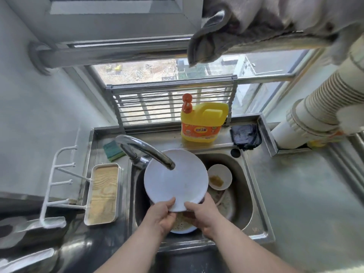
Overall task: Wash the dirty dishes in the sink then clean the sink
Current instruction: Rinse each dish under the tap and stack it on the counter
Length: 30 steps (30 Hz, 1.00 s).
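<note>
- A white rack [59,184] with pegs hangs on the left wall, and just beside it a white tray [103,194] with a wood-grain bottom lies on the steel table [305,194].
- A green and yellow sponge [112,150] rests on the ledge behind the tray, next to the base of the faucet [145,152].
- The left hand [160,215] grips the near rim of a white plate [175,179], thumb on top and fingers curled underneath.
- The plate is held tilted over the sink [248,194], right under the faucet spout.
- The right hand [204,214] grips the same near rim, thumb on the plate's face.
- Below the hands a dirty dish [182,226] with brown residue sits in the basin.
- A small white bowl [219,176] with brown scraps lies in the sink to the plate's right.
- A yellow detergent bottle [202,121] stands on the back ledge, and a dark cloth [246,135] lies right of it.
</note>
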Tool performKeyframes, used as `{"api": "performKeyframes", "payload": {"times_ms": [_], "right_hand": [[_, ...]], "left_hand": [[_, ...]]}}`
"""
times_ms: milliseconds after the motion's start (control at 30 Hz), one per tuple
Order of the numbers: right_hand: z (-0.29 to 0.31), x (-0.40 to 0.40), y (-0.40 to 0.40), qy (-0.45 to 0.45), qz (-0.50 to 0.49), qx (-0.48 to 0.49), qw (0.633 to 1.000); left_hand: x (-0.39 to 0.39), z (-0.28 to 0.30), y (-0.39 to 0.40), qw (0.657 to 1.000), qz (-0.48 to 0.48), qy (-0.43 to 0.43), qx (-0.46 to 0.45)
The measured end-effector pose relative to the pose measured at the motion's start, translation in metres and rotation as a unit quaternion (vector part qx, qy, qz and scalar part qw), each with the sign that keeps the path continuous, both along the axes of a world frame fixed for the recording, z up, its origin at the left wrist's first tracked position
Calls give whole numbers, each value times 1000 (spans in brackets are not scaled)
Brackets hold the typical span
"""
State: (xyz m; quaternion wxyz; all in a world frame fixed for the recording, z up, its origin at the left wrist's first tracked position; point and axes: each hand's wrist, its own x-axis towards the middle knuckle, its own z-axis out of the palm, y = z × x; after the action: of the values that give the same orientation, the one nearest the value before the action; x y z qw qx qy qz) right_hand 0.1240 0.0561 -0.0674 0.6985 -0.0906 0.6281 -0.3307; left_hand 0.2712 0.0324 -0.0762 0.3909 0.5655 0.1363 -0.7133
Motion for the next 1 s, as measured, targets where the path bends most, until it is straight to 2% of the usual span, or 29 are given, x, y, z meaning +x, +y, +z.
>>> {"api": "performKeyframes", "payload": {"times_ms": [100,233,333,400,467,533,600,667,767,833,900,933,1000], "right_hand": [[4,-18,-12,96,11,-8,995],[13,-49,-21,147,-23,-44,988],[6,-50,-9,114,-71,-29,991],[2,-37,5,81,-127,-18,988],[-1,-26,20,58,-172,-9,983],[0,-31,32,49,-188,-1,981],[2,-51,34,63,-169,5,984],[9,-78,28,79,-137,2,988],[28,-110,16,74,-36,-11,997],[34,-119,12,55,23,-16,998],[34,-119,9,50,32,-22,998],[32,-116,10,52,25,-28,998],[30,-109,11,65,1,-46,997]], "left_hand": [[15,2,-5,998,-58,-23,-11],[39,6,-12,989,-135,-47,-44],[19,7,-9,995,-86,-11,-40],[-12,5,4,998,-56,13,4],[-43,1,20,998,-56,11,39],[-58,-3,33,998,-55,-15,30],[-56,-2,38,996,-81,-49,5],[-43,-5,33,985,-151,-75,-30],[-20,-11,19,966,-256,-46,-6],[-11,-15,14,970,-242,-19,18],[-10,-13,13,978,-210,5,5],[-12,-11,13,979,-201,-2,-15],[-18,-8,9,982,-167,-68,-58]]}}
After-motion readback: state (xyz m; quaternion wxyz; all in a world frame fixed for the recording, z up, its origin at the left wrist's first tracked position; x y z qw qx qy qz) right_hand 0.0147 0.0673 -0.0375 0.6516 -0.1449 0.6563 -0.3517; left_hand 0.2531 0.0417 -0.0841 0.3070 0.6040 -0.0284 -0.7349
